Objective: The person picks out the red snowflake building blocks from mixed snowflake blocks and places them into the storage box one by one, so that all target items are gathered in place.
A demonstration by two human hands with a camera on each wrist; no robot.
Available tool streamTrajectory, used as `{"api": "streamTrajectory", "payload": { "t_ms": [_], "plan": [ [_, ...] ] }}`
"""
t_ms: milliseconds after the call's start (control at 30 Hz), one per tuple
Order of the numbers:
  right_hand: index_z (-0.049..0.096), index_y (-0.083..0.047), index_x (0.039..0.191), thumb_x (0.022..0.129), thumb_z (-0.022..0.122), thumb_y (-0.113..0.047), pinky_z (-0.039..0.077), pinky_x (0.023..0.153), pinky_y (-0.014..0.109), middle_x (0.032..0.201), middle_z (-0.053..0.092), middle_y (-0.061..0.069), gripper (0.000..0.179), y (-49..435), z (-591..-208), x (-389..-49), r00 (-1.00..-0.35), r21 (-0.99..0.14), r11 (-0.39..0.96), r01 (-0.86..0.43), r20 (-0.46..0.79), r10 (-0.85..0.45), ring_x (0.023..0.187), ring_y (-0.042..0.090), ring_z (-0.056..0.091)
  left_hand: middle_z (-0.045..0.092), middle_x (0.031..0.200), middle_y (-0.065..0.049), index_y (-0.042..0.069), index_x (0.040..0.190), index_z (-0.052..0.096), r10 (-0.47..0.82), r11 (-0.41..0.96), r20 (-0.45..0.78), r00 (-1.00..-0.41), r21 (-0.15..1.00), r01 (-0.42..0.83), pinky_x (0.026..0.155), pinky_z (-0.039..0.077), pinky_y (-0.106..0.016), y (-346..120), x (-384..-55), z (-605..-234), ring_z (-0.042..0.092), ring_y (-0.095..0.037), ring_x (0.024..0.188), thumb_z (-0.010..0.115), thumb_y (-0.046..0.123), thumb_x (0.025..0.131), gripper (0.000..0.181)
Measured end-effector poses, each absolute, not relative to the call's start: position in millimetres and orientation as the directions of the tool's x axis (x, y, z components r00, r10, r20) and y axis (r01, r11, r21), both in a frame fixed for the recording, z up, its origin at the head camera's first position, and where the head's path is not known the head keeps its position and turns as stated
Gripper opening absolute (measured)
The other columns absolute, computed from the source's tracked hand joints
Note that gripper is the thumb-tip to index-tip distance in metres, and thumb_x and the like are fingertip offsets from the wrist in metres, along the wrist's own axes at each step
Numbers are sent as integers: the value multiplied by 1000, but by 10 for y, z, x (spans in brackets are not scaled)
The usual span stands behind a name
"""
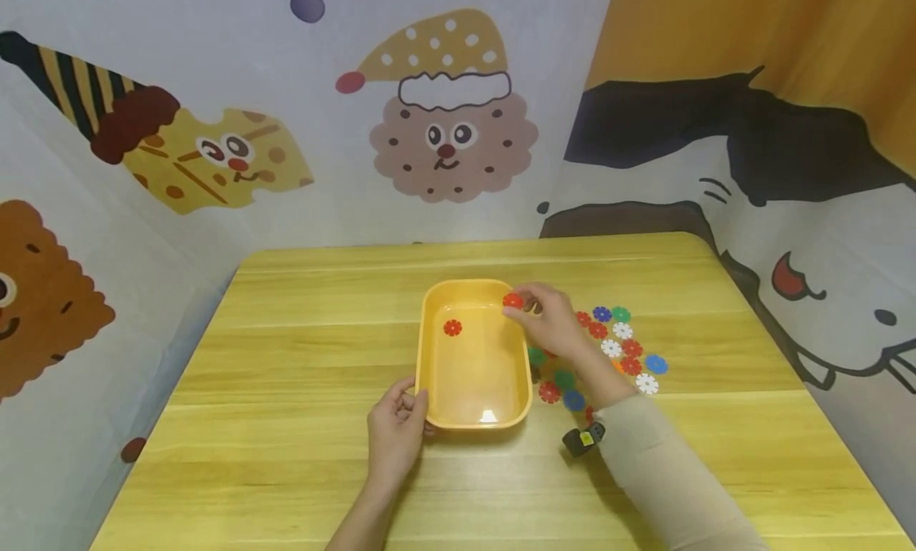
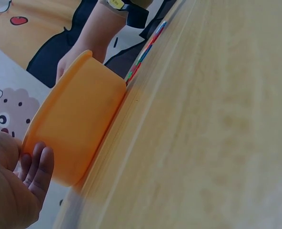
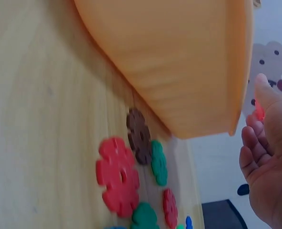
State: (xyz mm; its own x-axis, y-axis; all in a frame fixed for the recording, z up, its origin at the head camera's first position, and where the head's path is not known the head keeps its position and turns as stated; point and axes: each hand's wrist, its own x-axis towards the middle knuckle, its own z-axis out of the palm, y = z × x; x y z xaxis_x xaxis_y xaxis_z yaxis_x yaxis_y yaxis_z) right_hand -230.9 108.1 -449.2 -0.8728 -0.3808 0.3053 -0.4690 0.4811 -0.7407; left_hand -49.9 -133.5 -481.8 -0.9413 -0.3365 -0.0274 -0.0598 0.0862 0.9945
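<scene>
An orange-yellow plastic tray (image 1: 472, 392) stands on the wooden table, with one red snowflake disc (image 1: 452, 327) lying inside it. My left hand (image 1: 397, 428) grips the tray's near left corner, thumb at the rim; the left wrist view shows its fingers against the outer wall of the tray (image 2: 79, 119). Over the far right rim, my right hand (image 1: 547, 320) pinches another red snowflake disc (image 1: 512, 300) between thumb and fingers. In the right wrist view the right hand (image 3: 274, 157) is above the rim, mostly hiding that disc (image 3: 259, 110).
Right of the tray lie several loose snowflake discs, among them a blue one (image 1: 656, 364), a white one (image 1: 647, 384) and a brown one (image 3: 139, 136). The right forearm covers part of them. A patterned cloth (image 1: 322, 137) hangs behind the table (image 1: 286, 392).
</scene>
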Motion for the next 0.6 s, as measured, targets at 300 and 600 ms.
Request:
{"api": "streamTrajectory", "payload": {
  "t_ms": [300, 600],
  "plan": [
    [68, -2, 118, 91, 78, -24, 55, 68, 31, 90, 63, 5, 37, 904, -4528, -2275, -853, -715, 487, -501, 314, -417, 83, 21, 59, 67, 77, -18, -8, 129, 60, -340, 104, -15, -940, 993, -54, 52, 63, -32, -1333, -491, -4821, 67, -20, 56, 65, 5, 97, 34],
    [69, 1, 118, 90, 79, -23, 52, 70, 33, 88, 62, 7, 38, 729, -4494, -2253, -800, -656, 485, -578, 339, -495, 83, 23, 56, 67, 77, -17, -7, 128, 61, -342, 91, -24, -939, 994, -59, 52, 63, -32, -1321, -483, -4814, 67, -20, 56, 66, 6, 97, 34]
  ]
}}
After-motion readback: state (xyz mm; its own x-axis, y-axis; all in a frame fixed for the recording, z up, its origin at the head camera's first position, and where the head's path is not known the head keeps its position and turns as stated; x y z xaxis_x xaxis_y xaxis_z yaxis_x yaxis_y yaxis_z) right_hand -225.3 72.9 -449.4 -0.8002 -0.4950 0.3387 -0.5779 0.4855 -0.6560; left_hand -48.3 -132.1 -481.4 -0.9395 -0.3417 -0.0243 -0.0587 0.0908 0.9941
